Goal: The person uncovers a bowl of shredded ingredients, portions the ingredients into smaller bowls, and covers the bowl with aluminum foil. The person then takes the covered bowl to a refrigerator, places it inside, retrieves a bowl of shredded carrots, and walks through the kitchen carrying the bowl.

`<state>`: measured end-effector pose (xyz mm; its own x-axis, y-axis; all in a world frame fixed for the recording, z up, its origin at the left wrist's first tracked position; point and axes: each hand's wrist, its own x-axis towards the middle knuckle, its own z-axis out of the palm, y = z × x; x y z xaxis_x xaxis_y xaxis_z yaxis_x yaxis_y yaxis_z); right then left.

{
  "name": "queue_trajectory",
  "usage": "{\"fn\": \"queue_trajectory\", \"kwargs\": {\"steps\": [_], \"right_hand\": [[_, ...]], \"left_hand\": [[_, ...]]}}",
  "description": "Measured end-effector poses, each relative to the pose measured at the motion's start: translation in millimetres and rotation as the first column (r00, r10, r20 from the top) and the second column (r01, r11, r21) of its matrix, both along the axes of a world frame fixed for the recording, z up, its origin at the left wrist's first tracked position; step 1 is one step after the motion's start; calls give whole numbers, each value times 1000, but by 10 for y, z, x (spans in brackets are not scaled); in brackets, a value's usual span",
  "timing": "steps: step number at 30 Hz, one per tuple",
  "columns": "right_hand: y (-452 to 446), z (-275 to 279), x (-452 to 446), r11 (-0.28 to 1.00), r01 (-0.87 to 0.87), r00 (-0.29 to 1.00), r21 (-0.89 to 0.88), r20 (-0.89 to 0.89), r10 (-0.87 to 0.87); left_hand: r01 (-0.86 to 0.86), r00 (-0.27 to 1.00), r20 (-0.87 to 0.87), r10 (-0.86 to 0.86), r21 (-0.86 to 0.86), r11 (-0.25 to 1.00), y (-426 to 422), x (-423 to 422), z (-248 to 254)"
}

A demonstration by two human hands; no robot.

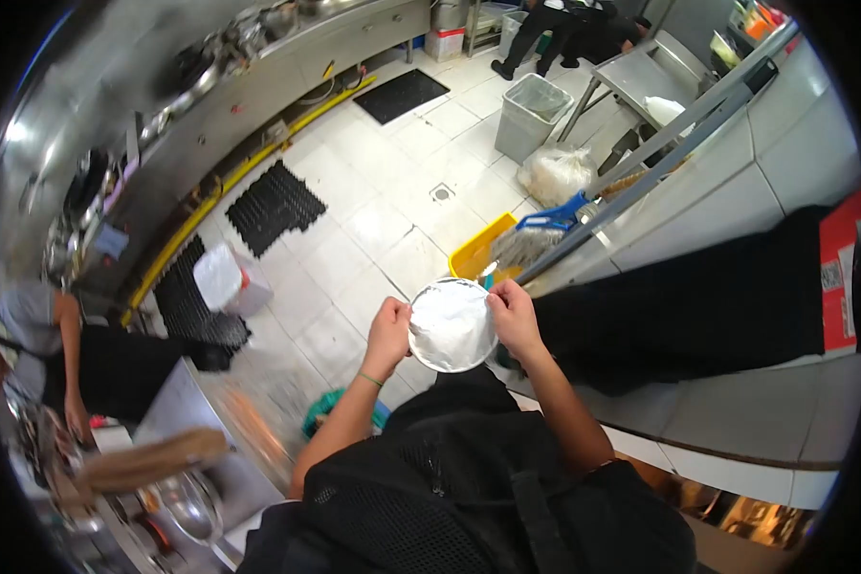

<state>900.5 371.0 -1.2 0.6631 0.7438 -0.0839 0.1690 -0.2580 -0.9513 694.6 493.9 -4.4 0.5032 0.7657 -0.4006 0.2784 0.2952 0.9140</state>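
Between my hands, in front of my body, is a round white bowl with a pale rim. Its inside or covering looks white and shiny; I cannot tell which. My left hand grips its left edge with closed fingers, and a thin band circles that wrist. On the opposite edge, my right hand pinches the rim between thumb and fingers. Beyond the bowl, on the floor, stands a yellow bucket beside a blue-handled brush or mop.
A steel counter with pans runs along the left. A white bucket stands by black mats. At lower left a co-worker is by a steel table. A grey bin and a plastic bag are ahead.
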Motion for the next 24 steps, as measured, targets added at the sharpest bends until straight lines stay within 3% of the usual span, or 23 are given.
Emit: {"fn": "queue_trajectory", "kwargs": {"steps": [2,5,11,13,14,15,16,17,19,21,24], "right_hand": [[399,-58,201,999,53,998,10,36,-53],[1074,-106,493,1000,-6,991,-18,136,9],[2624,-203,930,982,-161,984,-101,65,168],[3187,-257,1069,976,-212,952,-44,215,217],[3483,-176,1152,962,-251,948,-108,171,267],[3776,-214,1234,957,-281,930,-64,227,289],[4066,-273,1337,951,-307,928,-42,210,308],[4353,-200,1443,934,-350,900,-77,250,358],[4870,-212,1602,936,-349,932,43,116,342],[5383,-153,1736,918,-396,918,2,-15,396],[6204,-249,2092,916,-402,907,-10,130,400]], "left_hand": [[42,999,-36,-40,41,998,384,242,-70],[-43,998,39,47,-93,995,943,471,-45],[-170,985,-30,167,-167,971,2164,651,-235],[-276,958,41,285,-153,949,2475,772,-273],[-314,936,100,337,-190,930,2662,832,-258],[-359,902,166,398,-221,907,2874,950,-250],[-331,923,183,340,-77,941,3134,1028,-512],[-418,897,98,431,-125,900,3355,1125,-332],[-492,871,38,491,44,870,3853,1384,-437],[-453,880,-59,470,190,871,4325,1494,-339],[-393,904,-93,418,206,896,5057,1761,-188]]}}
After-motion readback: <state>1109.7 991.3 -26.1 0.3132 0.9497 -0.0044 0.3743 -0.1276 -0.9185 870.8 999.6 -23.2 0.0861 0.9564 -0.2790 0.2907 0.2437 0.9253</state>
